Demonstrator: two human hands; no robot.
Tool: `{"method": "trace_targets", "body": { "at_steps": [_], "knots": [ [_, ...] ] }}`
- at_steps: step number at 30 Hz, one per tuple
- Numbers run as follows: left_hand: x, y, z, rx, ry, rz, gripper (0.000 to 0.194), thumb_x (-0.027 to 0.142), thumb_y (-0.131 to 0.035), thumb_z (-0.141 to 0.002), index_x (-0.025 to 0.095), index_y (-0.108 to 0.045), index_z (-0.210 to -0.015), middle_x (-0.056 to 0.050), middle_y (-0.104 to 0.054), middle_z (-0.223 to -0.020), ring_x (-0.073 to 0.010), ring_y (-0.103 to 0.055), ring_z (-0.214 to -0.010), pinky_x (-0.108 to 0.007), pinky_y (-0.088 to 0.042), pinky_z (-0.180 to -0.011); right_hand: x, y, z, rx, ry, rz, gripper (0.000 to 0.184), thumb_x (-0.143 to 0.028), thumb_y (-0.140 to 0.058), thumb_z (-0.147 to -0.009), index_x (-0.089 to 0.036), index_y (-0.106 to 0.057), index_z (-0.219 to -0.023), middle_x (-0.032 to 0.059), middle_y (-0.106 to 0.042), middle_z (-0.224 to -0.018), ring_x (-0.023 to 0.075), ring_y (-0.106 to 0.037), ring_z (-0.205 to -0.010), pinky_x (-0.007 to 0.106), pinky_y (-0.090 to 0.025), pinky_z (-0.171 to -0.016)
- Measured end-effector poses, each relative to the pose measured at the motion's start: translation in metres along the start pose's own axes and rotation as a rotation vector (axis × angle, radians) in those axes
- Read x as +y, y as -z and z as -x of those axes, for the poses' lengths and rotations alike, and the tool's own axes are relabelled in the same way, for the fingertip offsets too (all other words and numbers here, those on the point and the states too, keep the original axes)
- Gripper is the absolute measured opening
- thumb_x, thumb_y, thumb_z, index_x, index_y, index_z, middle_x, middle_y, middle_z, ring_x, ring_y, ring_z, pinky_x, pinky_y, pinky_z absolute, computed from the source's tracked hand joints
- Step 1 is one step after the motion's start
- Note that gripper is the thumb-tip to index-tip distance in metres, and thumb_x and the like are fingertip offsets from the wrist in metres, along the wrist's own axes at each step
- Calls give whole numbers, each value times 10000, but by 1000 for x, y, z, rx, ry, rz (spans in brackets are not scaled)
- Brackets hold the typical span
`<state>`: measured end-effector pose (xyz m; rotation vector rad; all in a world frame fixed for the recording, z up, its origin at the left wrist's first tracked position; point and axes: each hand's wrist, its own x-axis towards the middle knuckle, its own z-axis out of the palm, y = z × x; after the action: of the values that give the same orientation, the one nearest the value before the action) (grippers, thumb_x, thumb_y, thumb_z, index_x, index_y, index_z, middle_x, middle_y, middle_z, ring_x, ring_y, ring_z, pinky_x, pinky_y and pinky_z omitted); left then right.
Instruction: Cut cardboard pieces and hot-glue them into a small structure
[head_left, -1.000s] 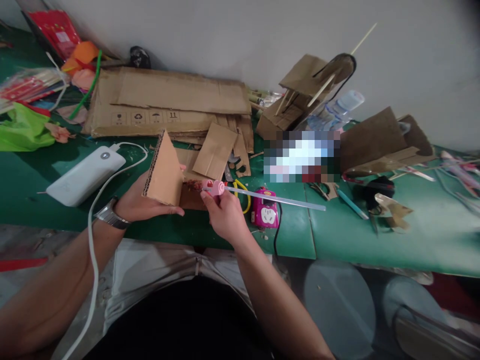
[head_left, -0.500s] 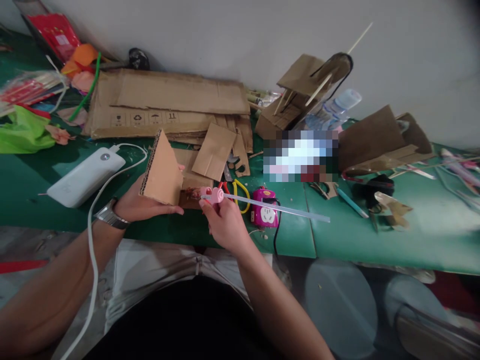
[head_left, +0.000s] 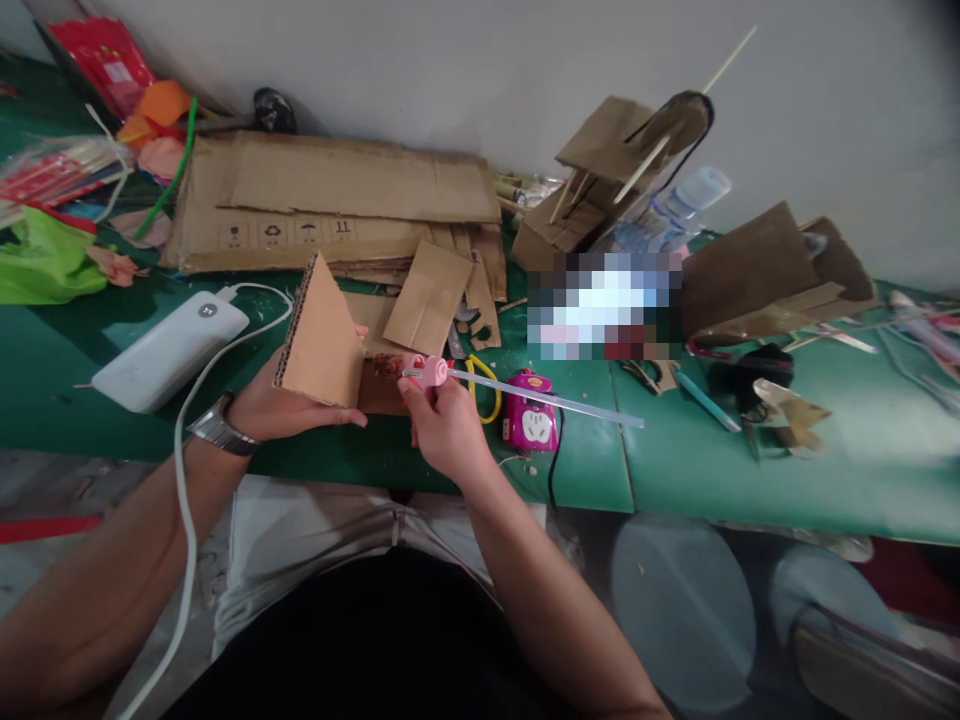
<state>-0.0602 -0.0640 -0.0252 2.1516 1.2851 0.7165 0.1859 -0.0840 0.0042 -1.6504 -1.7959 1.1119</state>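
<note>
My left hand (head_left: 281, 405) grips a corrugated cardboard piece (head_left: 322, 340), held upright and tilted over a flat brown cardboard base (head_left: 379, 385) at the near edge of the green table (head_left: 750, 470). My right hand (head_left: 442, 425) is closed on a small pink glue gun (head_left: 429, 372); its nozzle points left at the joint between the two cardboard pieces. A long clear glue stick (head_left: 547, 400) sticks out of the gun's back toward the right. A wristwatch (head_left: 217, 430) sits on my left wrist.
A white power bank (head_left: 169, 350) with a white cable (head_left: 184, 500) lies left. A pink socket (head_left: 531, 420), yellow-handled scissors (head_left: 484, 385), large flattened cardboard (head_left: 337, 205), a cardboard model with sticks (head_left: 622, 165) and a water bottle (head_left: 675, 210) crowd the table. Grey stools (head_left: 679, 620) stand below right.
The glue gun has shifted slightly along the joint and its glue stick has swung a little upward. My left hand keeps holding the cardboard piece in about the same place.
</note>
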Motion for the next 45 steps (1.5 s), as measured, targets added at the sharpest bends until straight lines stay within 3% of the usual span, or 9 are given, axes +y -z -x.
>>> {"method": "trace_targets", "body": {
  "at_steps": [9, 16, 33, 41, 45],
  "knots": [
    [-1, 0, 2, -34, 44, -39, 1023, 742, -795, -755, 258, -407, -1567, -112, -544, -1557, -405, -463, -1472, -599, -175, -1316, -3, 2, 20, -11, -4, -35, 383, -401, -569, -1006, -257, -485, -661, 7, -614, -564, 212, -670, -621, 288, -447, -600],
    [0, 1, 1, -54, 30, -42, 1013, 754, -769, -773, 284, -379, -1582, -103, -541, -1553, -400, -477, -1456, -588, -212, -1306, -3, 3, 28, -50, -20, -79, 418, -400, -542, -1011, -263, -442, -629, -8, -562, -525, 191, -611, -564, 284, -421, -564],
    [4, 1, -1, -59, -13, -51, 962, 770, -709, -820, 241, -385, -1555, -118, -554, -1523, -361, -500, -1428, -533, -246, -1293, -4, 2, -5, 45, -26, -15, 414, -416, -592, -1006, -249, -457, -653, 6, -590, -570, 185, -622, -597, 280, -389, -584],
    [0, 0, 0, -21, -79, -102, 982, 798, -663, -835, 239, -367, -1585, -93, -565, -1527, -304, -521, -1426, -473, -296, -1280, -1, -2, 3, 68, 44, -16, 415, -375, -602, -986, -256, -394, -646, -19, -530, -558, 164, -541, -559, 291, -350, -574],
    [-1, -1, 0, -48, -50, -97, 1020, 816, -636, -840, 226, -333, -1614, -111, -545, -1541, -324, -503, -1443, -502, -258, -1297, 1, -2, 11, 76, 85, -32, 401, -365, -596, -976, -258, -381, -655, -38, -490, -551, 149, -498, -530, 289, -319, -553]
  ]
}}
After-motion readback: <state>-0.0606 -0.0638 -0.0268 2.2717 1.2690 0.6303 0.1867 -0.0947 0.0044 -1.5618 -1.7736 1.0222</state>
